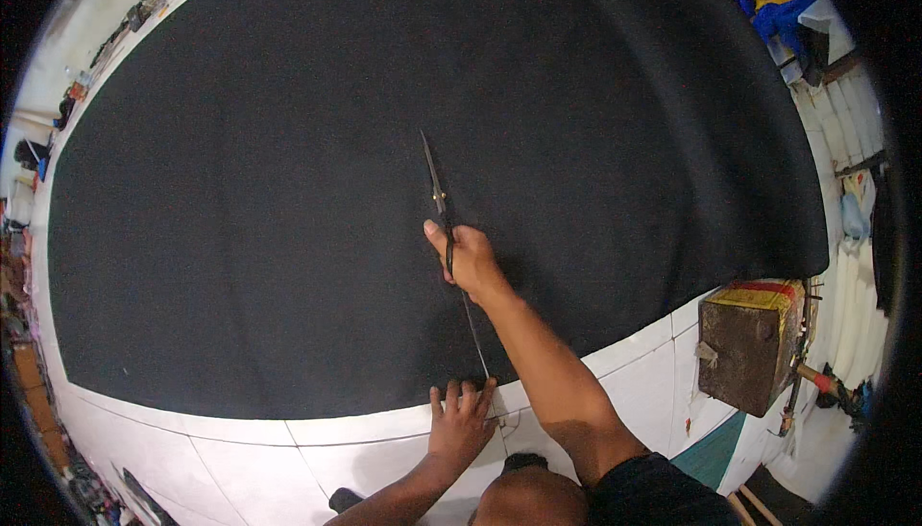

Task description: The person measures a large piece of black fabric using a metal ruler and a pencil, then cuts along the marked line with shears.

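Note:
A large sheet of black fabric (317, 142) lies spread over the white tiled floor. My right hand (469, 255) is closed round the handles of a pair of long scissors (435, 175), which lie low over the fabric. Their dark, narrow blades point away from me and look nearly shut. From under this hand a thin pale slit (475, 334) runs back through the cloth to its near edge. At that edge my left hand (463, 418) rests with fingers stretched out and fingertips on the cloth, beside the slit's near end.
At the right, a worn brown box (749, 348) with a yellow and red top stands against the fabric's near right corner. Colourful cloths (778, 7) are heaped at the far right. Clutter lines the left side. Soft folds run through the fabric's right part.

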Demonstrator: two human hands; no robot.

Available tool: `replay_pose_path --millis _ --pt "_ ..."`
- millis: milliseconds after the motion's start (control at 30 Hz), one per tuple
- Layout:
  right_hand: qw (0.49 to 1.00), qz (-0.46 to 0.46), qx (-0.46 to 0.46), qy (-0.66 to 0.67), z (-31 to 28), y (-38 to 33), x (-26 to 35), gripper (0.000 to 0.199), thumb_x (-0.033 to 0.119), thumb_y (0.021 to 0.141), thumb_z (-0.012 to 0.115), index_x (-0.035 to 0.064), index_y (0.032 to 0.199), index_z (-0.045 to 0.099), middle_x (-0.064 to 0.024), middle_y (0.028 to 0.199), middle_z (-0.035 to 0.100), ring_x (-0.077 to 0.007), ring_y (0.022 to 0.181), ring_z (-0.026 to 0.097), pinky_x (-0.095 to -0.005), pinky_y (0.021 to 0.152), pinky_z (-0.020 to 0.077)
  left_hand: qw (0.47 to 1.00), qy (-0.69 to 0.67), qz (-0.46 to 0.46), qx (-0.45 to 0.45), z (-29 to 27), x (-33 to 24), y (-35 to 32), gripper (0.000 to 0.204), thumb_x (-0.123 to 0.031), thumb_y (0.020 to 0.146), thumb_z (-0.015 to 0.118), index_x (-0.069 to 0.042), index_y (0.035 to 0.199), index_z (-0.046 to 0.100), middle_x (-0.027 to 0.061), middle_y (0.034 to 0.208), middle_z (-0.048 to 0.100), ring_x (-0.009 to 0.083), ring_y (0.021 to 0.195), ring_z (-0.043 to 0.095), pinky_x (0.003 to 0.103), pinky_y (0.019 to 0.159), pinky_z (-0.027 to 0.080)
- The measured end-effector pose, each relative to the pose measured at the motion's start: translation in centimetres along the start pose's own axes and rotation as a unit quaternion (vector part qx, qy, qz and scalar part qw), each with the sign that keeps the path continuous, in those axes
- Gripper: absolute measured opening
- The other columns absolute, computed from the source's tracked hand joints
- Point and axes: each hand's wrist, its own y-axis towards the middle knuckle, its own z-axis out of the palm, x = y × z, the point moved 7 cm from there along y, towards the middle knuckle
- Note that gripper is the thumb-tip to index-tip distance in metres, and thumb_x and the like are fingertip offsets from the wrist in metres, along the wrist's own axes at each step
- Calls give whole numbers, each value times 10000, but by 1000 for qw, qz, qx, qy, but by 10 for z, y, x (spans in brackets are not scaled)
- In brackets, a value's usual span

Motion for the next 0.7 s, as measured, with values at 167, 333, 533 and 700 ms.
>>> replay_pose_path --millis 167,333,533,700 --pt "1000 5 11 -6 2 8 5 488 530 845 627 103 660 482 -4 536 451 -103 437 440 -271 397 355 1000 21 3 -17 4 2 -3 723 -497 852 553 -192 1454 296 222 1301 394 414 1248 354 644 1034 243" --pt "1000 13 20 -6 3 67 41 556 565 840 609 83 601 467 -42 512 476 -159 390 473 -312 377 366 1000 -1 8 -14 4 1 -1 699 -483 856 554 -204 1449 307 219 1288 405 436 1221 387 643 1035 245" --pt "999 -30 6 14 11 96 53 554 552 840 617 77 589 481 -44 518 483 -152 378 454 -311 363 348 999 -7 -1 -35 -2 2 -1 716 -454 833 594 -205 1444 315 212 1256 435 423 1222 392 641 1032 250" --pt "1000 -21 22 6 17 107 63 544 538 831 637 64 608 492 -48 521 488 -155 397 462 -319 371 353 998 -13 -10 -54 -5 4 -3 735 -444 807 623 -194 1436 338 185 1239 438 384 1206 402 642 1008 273"
